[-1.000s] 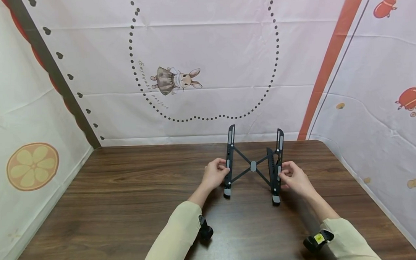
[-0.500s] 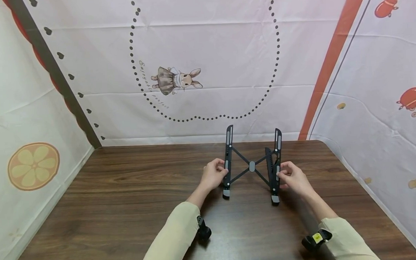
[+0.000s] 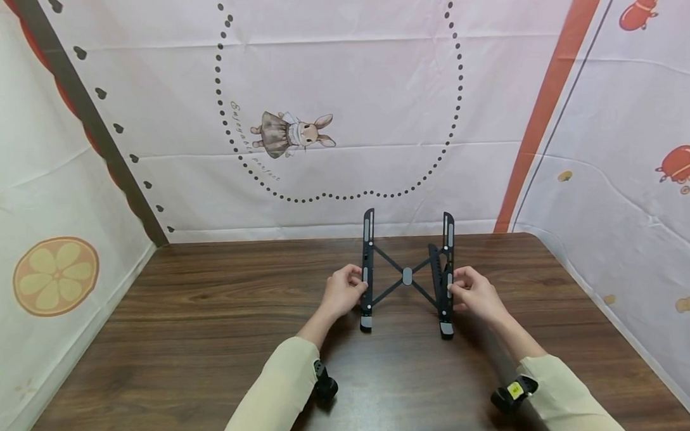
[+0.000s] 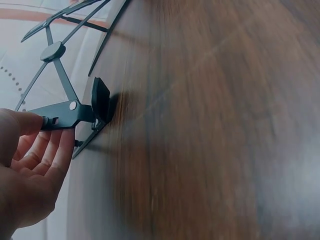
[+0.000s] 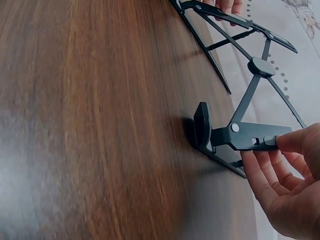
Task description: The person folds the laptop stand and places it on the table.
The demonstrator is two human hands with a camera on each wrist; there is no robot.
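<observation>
A black folding laptop stand (image 3: pixel 407 277) with grey pads is spread in an X over the wooden table, its two side arms raised at a slant. My left hand (image 3: pixel 344 290) pinches the left arm, thumb on top and fingers beneath, as the left wrist view shows the hand (image 4: pixel 37 165) near the hinge. On the opposite side my right hand (image 3: pixel 478 293) pinches the right arm the same way; in the right wrist view the thumb of that hand (image 5: pixel 285 175) lies by a grey pad. Upturned front lips (image 5: pixel 202 125) stand at the near ends.
The brown wooden table (image 3: pixel 212 347) spreads under the stand. White printed cloth (image 3: pixel 347 101) hangs behind and at both sides, close to the table's back edge. Small black cameras (image 3: pixel 326 386) sit on both wrists.
Both hands have shifted left across the table, and the laptop stand has moved left with them. Its spread and the grip on both arms look the same.
</observation>
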